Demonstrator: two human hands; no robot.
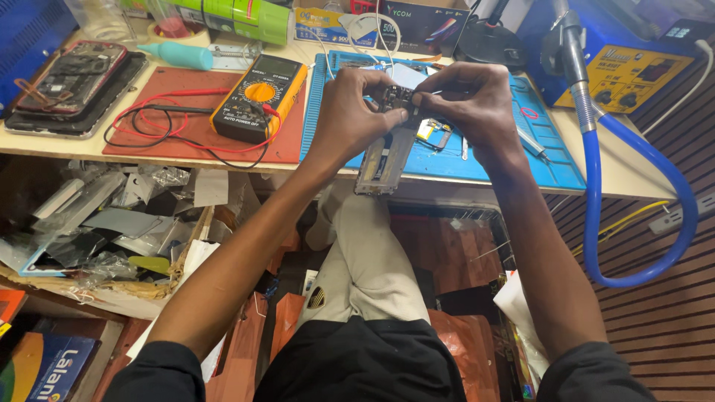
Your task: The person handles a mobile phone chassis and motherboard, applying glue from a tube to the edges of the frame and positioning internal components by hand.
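Where the dark sleeves end, two bare forearms reach up over a lap in pale trousers point(365, 253) toward the counter point(625, 179), a pale, smooth board. Under its front edge on the left, a shelf holds a heap of crinkled clear plastic bags and flat grey panels point(112, 223). The left hand point(351, 112) is curled shut, thumb and fingertips pinching a small dark circuit part point(397, 97); the right hand point(465, 100) is closed on the same part from the other side, its fingertips meeting the left's. Below the two hands a slim, rectangular metal phone frame point(383, 160) hangs tilted over the counter's edge, its top hidden behind the fingers. All this sits above a blue, ribbed rubber mat point(544, 160). Just left lies a flat brick-red mat point(179, 112) carrying a yellow-and-black multimeter point(257, 97) with looping red and black leads. Farther left rests an opened phone with a red rim point(71, 78). At the far right stands a blue box-shaped station point(633, 67), from which a glossy blue hose point(633, 223) with a ribbed metal neck curves down.
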